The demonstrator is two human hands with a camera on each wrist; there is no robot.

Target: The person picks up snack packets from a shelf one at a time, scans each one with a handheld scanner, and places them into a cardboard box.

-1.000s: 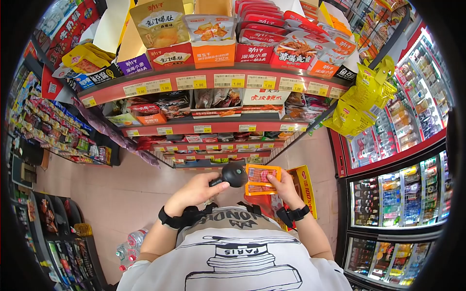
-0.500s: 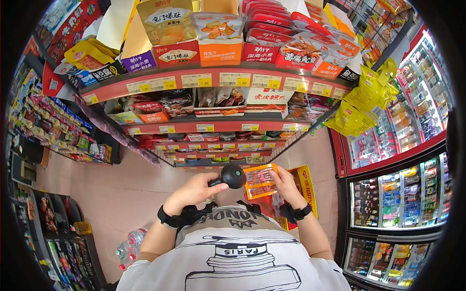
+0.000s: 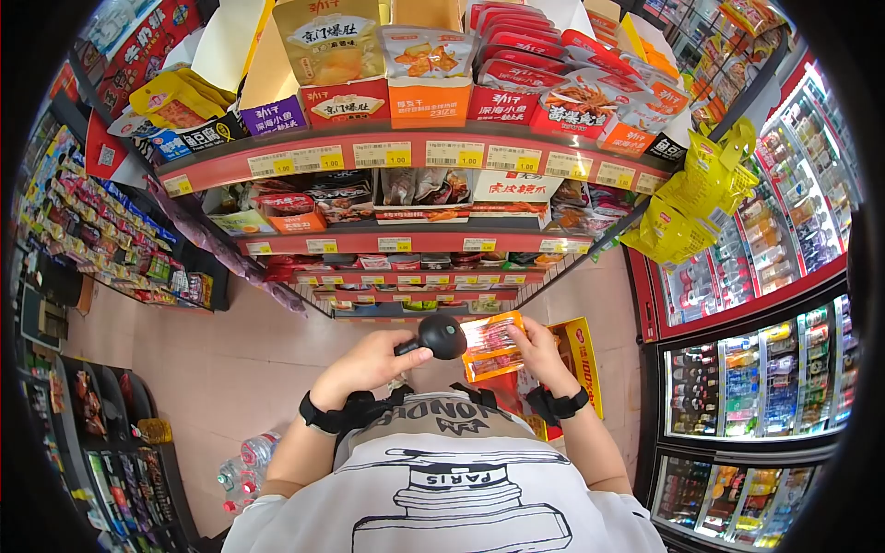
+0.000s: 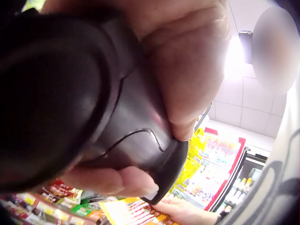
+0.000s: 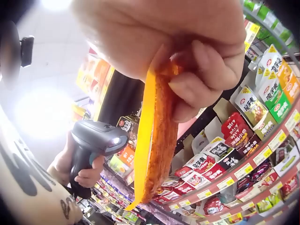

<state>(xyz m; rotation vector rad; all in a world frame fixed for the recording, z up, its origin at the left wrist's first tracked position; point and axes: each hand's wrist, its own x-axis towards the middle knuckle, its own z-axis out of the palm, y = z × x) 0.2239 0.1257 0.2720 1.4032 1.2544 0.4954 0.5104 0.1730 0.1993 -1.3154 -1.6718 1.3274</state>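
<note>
My left hand grips a black handheld scanner by its handle; in the right wrist view the scanner shows a small light at its front. Just right of the scanner's head, my right hand pinches an orange snack packet at its edge, fingers curled behind it. Seen side-on in the right wrist view, the packet hangs from the fingers. The left wrist view shows the scanner close up and the packet beyond it.
Ahead stands a shelf rack of boxed snacks. A yellow box lies on the floor by my right hand, with bottles at lower left. Yellow bags hang at the rack's right end; drink fridges line the right side.
The packet has tilted and shifted slightly left in my right hand, its surface now catching bright light. My left hand holds the scanner in nearly the same place.
</note>
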